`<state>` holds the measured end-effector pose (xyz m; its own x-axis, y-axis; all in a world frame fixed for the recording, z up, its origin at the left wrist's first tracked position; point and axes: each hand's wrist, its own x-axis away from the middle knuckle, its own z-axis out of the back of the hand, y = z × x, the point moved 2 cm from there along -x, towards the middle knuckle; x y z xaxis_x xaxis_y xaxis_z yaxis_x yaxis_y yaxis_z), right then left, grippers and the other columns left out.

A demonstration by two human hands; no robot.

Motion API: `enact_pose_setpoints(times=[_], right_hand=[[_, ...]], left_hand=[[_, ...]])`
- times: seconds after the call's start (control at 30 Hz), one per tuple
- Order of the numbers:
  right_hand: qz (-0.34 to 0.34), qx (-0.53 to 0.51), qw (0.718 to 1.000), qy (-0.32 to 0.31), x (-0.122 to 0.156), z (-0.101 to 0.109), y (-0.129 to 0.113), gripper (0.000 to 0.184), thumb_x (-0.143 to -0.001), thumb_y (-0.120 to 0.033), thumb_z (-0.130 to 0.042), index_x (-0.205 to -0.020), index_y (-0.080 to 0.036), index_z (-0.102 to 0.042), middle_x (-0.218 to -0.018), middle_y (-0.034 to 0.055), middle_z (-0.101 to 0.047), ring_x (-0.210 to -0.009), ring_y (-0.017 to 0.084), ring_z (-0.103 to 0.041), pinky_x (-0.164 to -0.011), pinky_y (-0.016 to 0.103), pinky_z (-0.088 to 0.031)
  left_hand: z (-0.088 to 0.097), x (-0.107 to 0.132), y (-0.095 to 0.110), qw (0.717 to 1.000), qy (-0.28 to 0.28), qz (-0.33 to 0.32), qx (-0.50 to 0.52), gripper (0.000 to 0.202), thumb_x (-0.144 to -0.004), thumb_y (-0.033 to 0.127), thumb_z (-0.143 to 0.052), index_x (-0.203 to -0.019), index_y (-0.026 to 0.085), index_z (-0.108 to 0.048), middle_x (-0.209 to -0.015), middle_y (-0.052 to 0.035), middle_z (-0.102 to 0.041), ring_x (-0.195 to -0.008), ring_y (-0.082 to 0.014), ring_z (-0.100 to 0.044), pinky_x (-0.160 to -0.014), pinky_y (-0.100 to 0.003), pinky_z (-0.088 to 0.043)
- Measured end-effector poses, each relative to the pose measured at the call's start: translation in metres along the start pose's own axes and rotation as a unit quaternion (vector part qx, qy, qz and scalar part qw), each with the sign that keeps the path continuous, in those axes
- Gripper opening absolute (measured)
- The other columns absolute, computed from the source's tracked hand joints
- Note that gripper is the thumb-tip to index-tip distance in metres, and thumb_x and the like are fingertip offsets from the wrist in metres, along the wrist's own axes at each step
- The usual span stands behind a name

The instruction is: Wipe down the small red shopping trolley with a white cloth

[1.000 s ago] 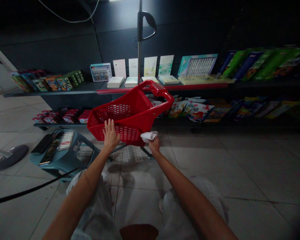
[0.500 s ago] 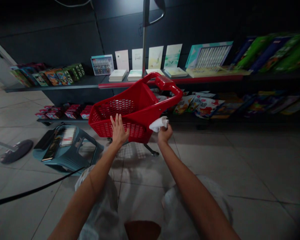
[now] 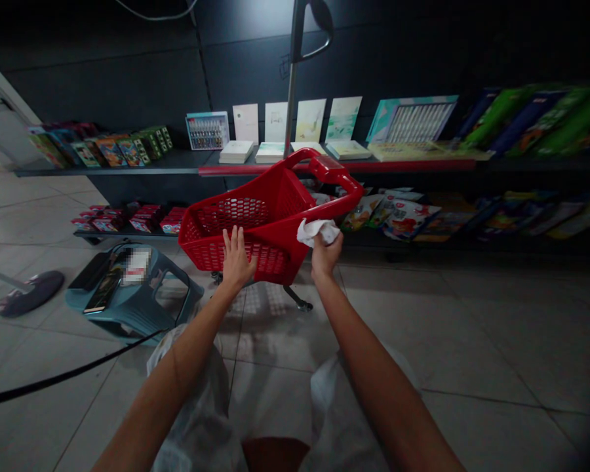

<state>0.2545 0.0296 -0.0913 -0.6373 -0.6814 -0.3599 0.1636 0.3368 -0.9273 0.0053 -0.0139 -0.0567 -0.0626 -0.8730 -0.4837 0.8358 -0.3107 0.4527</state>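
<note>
A small red plastic shopping cart (image 3: 246,210) with perforated sides stands on the tiled floor in front of me, its handle towards the right. My left hand (image 3: 236,259) lies with fingers stretched out against the near side of its basket. In my right hand (image 3: 326,252) is a crumpled white cloth (image 3: 319,231), held up against the cart's near side just under the handle. The fingers of that hand are closed round the cloth, and part of them is hidden by it.
Left of the cart stands a blue-grey plastic stool (image 3: 142,295) with a phone (image 3: 103,292) on top and a black cable (image 3: 73,372) running off it. Behind, a dark shelf (image 3: 152,172) holds books, boxes and snack bags. A round stand base (image 3: 32,293) sits far left.
My right hand has moved slightly up with the cloth, which now lies more spread near the handle. The left hand stays on the basket side. The view has shifted a little.
</note>
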Motion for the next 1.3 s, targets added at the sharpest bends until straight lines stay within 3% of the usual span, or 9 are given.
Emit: enact_pose_setpoints(times=[0.27, 0.4, 0.57, 0.7, 0.93, 1.1, 1.3], right_hand=[[-0.052, 0.082, 0.993, -0.073, 0.024, 0.007, 0.008, 0.059, -0.079, -0.03, -0.07, -0.134, -0.015, -0.056, -0.134, 0.018, -0.068, -0.116, 0.026, -0.068, -0.104, 0.039, -0.054], [-0.082, 0.124, 0.982, -0.114, 0.022, 0.009, 0.016, 0.065, -0.072, -0.025, -0.076, -0.133, -0.013, -0.06, -0.13, 0.0203, -0.071, -0.111, 0.028, -0.071, -0.101, 0.041, -0.055], [-0.08, 0.173, 0.967, -0.17, 0.023, 0.01, 0.025, 0.059, -0.07, -0.019, -0.077, -0.128, -0.018, -0.064, -0.122, 0.0143, -0.076, -0.107, 0.028, -0.074, -0.102, 0.043, -0.056], [-0.075, 0.179, 0.966, -0.173, 0.02, 0.01, 0.018, 0.053, -0.07, -0.018, -0.076, -0.122, -0.018, -0.067, -0.119, 0.0139, -0.077, -0.107, 0.028, -0.074, -0.102, 0.043, -0.056], [0.054, 0.064, 0.995, -0.053, -0.01, 0.022, -0.025, 0.056, -0.085, -0.037, -0.069, -0.136, -0.015, -0.058, -0.133, 0.0178, -0.069, -0.117, 0.027, -0.069, -0.102, 0.042, -0.056], [0.136, 0.052, 0.988, 0.049, -0.006, 0.031, -0.056, 0.058, -0.096, -0.038, -0.057, -0.147, -0.014, -0.047, -0.144, 0.0208, -0.059, -0.129, 0.027, -0.064, -0.109, 0.044, -0.052], [0.244, 0.128, 0.961, 0.006, 0.001, 0.034, -0.082, 0.061, -0.093, -0.019, -0.045, -0.154, -0.018, -0.043, -0.148, 0.0173, -0.055, -0.143, 0.028, -0.052, -0.119, 0.049, -0.042]], left_hand=[[0.002, -0.001, 0.004, 1.0, -0.004, 0.024, -0.013, 0.09, -0.086, 0.021, -0.059, -0.166, 0.015, -0.019, -0.176, -0.013, -0.017, -0.164, -0.0338, 0.008, -0.129, -0.061, -0.03], [0.002, -0.002, 0.004, 0.999, 0.004, 0.03, -0.02, 0.089, -0.086, 0.022, -0.059, -0.166, 0.014, -0.02, -0.175, -0.0134, -0.02, -0.164, -0.0341, 0.006, -0.13, -0.061, -0.027], [0.001, -0.003, 0.001, 0.999, 0.017, 0.023, -0.018, 0.089, -0.085, 0.021, -0.061, -0.165, 0.014, -0.021, -0.174, -0.0146, -0.022, -0.164, -0.033, 0.005, -0.132, -0.059, -0.021], [0.001, -0.004, 0.0, 0.999, 0.017, 0.022, -0.019, 0.089, -0.085, 0.022, -0.061, -0.164, 0.013, -0.023, -0.174, -0.0151, -0.023, -0.164, -0.0337, 0.003, -0.133, -0.058, -0.021], [0.003, -0.004, -0.002, 0.999, 0.008, 0.042, -0.004, 0.082, -0.088, 0.025, -0.056, -0.164, 0.017, -0.027, -0.173, -0.0109, -0.026, -0.164, -0.0327, -0.001, -0.126, -0.059, -0.037], [0.001, -0.002, 0.0, 0.999, 0.002, 0.035, -0.01, 0.084, -0.087, 0.025, -0.058, -0.164, 0.015, -0.026, -0.174, -0.0113, -0.024, -0.164, -0.0338, 0.0, -0.126, -0.06, -0.036], [0.0, -0.006, -0.003, 0.999, 0.025, 0.023, 0.031, 0.068, -0.092, 0.024, -0.054, -0.158, 0.019, -0.039, -0.166, -0.0113, -0.04, -0.163, -0.0299, -0.016, -0.13, -0.054, -0.032]])
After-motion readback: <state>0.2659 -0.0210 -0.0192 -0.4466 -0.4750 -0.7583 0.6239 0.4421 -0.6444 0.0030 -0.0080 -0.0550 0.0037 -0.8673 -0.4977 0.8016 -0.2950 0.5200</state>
